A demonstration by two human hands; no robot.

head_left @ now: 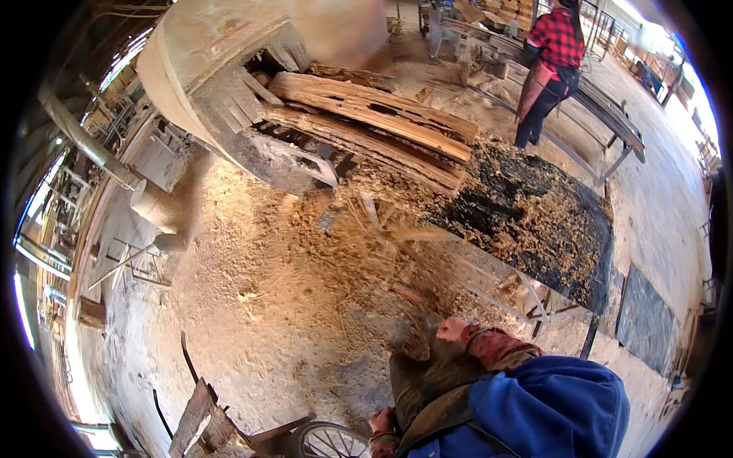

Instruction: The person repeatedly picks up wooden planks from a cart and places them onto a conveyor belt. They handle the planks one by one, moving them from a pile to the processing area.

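My right hand [450,329], at the end of a reddish patterned sleeve, is by my brown-trousered leg with its fingers curled in. Whether it holds anything is too blurred to make out; a reddish smear, perhaps a stick, shows just beyond it. Low in the view, my left hand [382,419] hangs beside my other side, fingers bent, near a spoked wheel [330,443]. What it may hold is hidden. Ahead, long rough split timbers [374,114] lie at the mouth of a large pale machine housing [229,46], their ends over a black belt [542,221] strewn with wood chips.
Sawdust and chips cover the concrete floor [252,252]. A cart with rough wood slabs [195,420] stands at lower left. A round pipe [156,206] lies left. At far right a person in a red checked shirt [557,42] stands beside a long metal bench [611,114].
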